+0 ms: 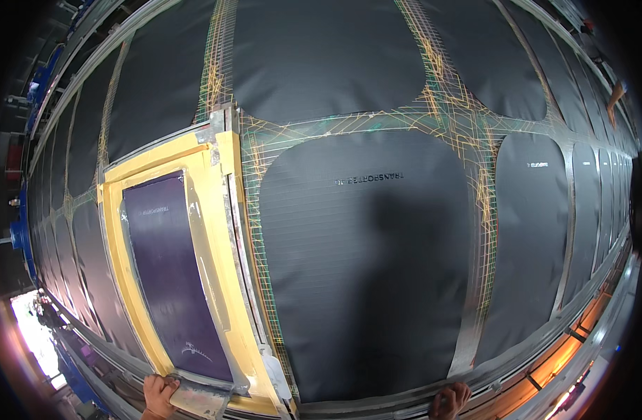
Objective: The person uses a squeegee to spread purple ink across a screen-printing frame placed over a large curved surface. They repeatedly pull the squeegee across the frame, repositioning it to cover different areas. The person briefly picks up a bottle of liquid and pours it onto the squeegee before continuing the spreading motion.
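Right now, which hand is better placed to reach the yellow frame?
Probably the left hand: it is at the lower-left corner of the yellow frame. The right hand is farther off, by the lower edge of the large black panel.

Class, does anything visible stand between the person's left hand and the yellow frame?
Nothing visible does: the left hand is right at the lower left corner of the yellow frame.

Fisheye-bent edges, black corners — 1 soft shadow (pixel 405 259) on the dark panel (pixel 310 301), glare (pixel 35 332) at lower left.
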Action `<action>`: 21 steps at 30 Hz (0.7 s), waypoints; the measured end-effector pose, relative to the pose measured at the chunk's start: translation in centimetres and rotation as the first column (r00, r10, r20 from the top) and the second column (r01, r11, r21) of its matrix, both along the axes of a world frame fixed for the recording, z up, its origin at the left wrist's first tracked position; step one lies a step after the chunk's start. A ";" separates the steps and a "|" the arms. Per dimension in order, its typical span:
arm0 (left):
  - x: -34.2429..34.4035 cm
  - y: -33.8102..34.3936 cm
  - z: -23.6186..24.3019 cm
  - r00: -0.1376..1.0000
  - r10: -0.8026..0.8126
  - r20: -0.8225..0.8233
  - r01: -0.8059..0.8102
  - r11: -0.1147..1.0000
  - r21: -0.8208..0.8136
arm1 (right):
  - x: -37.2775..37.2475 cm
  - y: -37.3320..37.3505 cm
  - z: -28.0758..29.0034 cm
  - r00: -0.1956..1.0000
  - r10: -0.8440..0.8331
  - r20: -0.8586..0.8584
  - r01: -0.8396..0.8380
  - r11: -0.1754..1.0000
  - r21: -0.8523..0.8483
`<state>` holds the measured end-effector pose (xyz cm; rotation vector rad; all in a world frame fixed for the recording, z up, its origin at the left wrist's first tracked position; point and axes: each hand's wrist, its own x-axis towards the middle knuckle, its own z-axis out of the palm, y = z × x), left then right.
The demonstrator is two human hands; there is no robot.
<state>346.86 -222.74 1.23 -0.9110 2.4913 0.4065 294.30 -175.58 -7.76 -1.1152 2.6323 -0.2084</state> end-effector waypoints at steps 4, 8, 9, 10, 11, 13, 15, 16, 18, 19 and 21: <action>-1.7 -0.5 -0.4 0.992 -0.057 -0.109 0.049 0.996 -0.075 | -0.1 -0.2 0.3 0.999 -0.001 0.033 0.002 1.000 -0.029; -2.8 -0.8 -0.4 0.987 -0.050 -0.151 0.041 0.997 -0.063 | -0.1 -0.3 0.5 0.999 0.006 0.039 -0.005 0.999 -0.035; -2.8 -0.9 -0.4 0.987 -0.053 -0.151 0.043 0.997 -0.068 | -0.2 -0.3 0.5 0.999 0.010 0.037 -0.009 0.999 -0.035; -2.9 -0.9 -0.4 0.987 -0.055 -0.151 0.044 0.996 -0.072 | -0.2 -0.3 0.5 0.999 0.014 0.034 -0.013 0.999 -0.034; -2.9 -0.9 -0.4 0.987 -0.058 -0.150 0.047 0.996 -0.076 | -0.2 -0.3 0.4 0.999 0.018 0.035 -0.017 0.999 -0.034; -2.8 -0.8 -0.4 0.985 -0.052 -0.164 0.041 0.997 -0.070 | -0.2 -0.2 0.3 0.999 0.024 0.035 -0.023 0.999 -0.035; -2.6 -0.7 -0.5 0.985 -0.044 -0.168 0.033 0.997 -0.069 | -0.2 -0.2 0.4 0.999 0.019 0.028 -0.018 0.999 -0.046; -2.6 -0.6 -0.5 0.985 -0.040 -0.165 0.028 0.997 -0.070 | -0.2 -0.2 0.4 1.000 0.016 0.024 -0.015 0.999 -0.053; -2.4 -0.5 -0.5 0.989 -0.029 -0.147 0.019 0.997 -0.069 | -0.2 -0.2 0.6 1.000 0.023 0.018 -0.022 0.999 -0.029; -2.3 -0.5 -0.5 0.991 -0.022 -0.132 0.014 0.998 -0.066 | -0.2 -0.2 0.7 1.000 0.024 0.013 -0.024 1.000 -0.017; -2.0 -0.5 -0.4 0.994 -0.016 -0.109 0.009 0.998 -0.062 | -0.2 -0.2 0.8 1.000 0.030 0.009 -0.030 0.999 -0.030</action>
